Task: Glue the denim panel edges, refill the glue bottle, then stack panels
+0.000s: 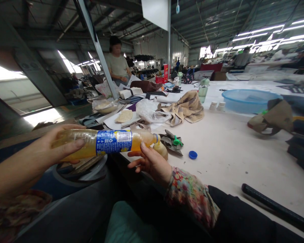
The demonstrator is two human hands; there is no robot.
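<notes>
My left hand (pixel 66 145) is wrapped round a plastic bottle (pixel 139 139) of yellow-orange liquid with a blue label. The bottle lies nearly level in the air, its uncapped mouth pointing right. Just beyond that mouth is a small round yellowish container (pixel 162 151), where liquid seems to be running in. Below the bottle's neck, my right hand (pixel 154 165) has its thumb raised and fingers apart; it partly hides the container. Whether its thumb touches the bottle is unclear. A blue bottle cap (pixel 193 155) rests on the white table (pixel 218 145), near dark cloth scraps (pixel 171 141) with a green piece.
A light-blue basin (pixel 250 101) stands at the table's right, past two small white bottles (pixel 217 106). Checked cloth (pixel 190 108) and a clear plastic bag (pixel 150 109) lie farther back. A black rod (pixel 273 206) crosses the near right. Another person (pixel 118 64) stands behind the clutter.
</notes>
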